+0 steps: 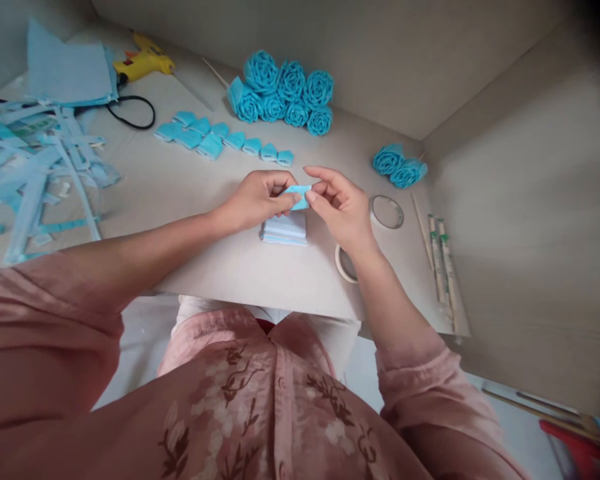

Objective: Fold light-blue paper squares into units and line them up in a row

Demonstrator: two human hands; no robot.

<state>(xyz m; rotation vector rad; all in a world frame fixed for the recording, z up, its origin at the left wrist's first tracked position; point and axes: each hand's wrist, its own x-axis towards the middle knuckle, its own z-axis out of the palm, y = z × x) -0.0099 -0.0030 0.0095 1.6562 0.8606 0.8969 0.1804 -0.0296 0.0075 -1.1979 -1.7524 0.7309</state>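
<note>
Between my two hands is a small folded piece of blue crepe paper (pixel 296 193), held above the table. My left hand (pixel 257 200) pinches it from the left, thumb lying across its front. At its right edge my right hand (pixel 341 205) grips it between thumb and fingers, with the index finger raised and bent. Just below lies a stack of cut pale blue paper pieces (pixel 285 230). Beyond my hands, a row of folded blue paper petals (pixel 210 145) runs across the table.
Blue paper roses (pixel 293 83) lie at the back, with two more roses (pixel 400 165) at right. A yellow glue gun (pixel 147 61), paper sheets (pixel 73 73) and paper scraps (pixel 35 173) occupy the left. Tape rolls (pixel 387 212) and wrapped sticks (pixel 443 263) lie at right.
</note>
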